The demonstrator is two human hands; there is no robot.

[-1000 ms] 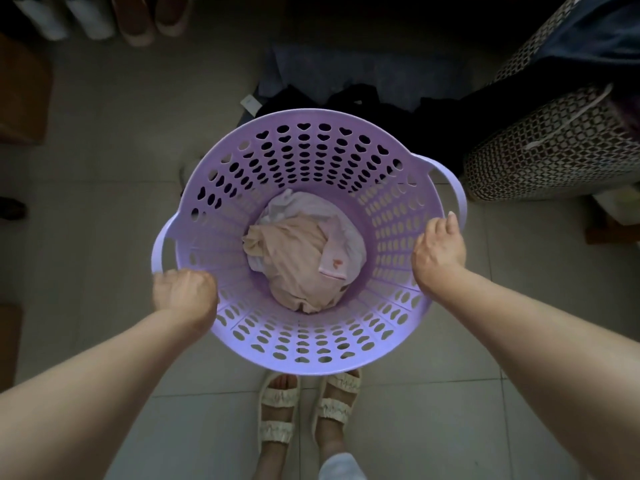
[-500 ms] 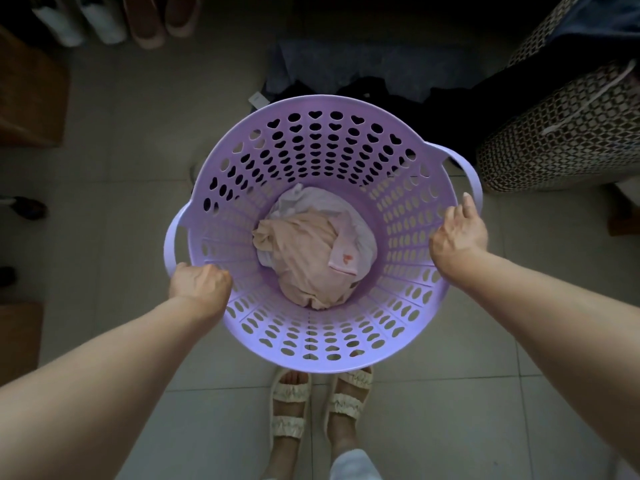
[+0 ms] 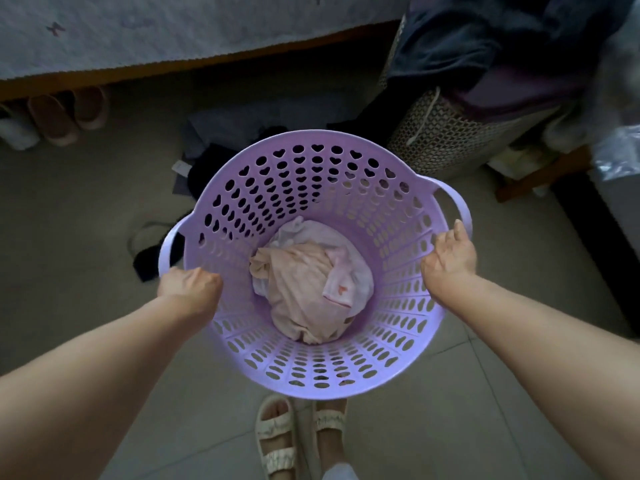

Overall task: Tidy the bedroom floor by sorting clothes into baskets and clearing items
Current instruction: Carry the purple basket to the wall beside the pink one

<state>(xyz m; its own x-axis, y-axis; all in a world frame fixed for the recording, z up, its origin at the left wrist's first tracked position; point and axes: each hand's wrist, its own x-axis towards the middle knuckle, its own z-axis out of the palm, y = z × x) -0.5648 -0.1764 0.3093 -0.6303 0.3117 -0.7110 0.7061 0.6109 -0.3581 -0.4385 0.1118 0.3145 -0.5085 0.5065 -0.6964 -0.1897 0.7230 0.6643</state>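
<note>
Hands, left hand (image 3: 188, 287) and right hand (image 3: 450, 256), grip purple basket (image 3: 311, 379) rim; small tag (image 3: 180, 167) seems unreadable.

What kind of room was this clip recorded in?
Most likely a bedroom. A bed edge with a pale patterned cover runs along the top, slippers sit beneath it, and dark clothes lie on the tiled floor beyond the purple laundry basket gripped by both hands.

Left hand (image 3: 188, 289) and right hand (image 3: 450, 256) grip purple basket (image 3: 311, 382) holding pale clothes (image 3: 308, 292)
</note>
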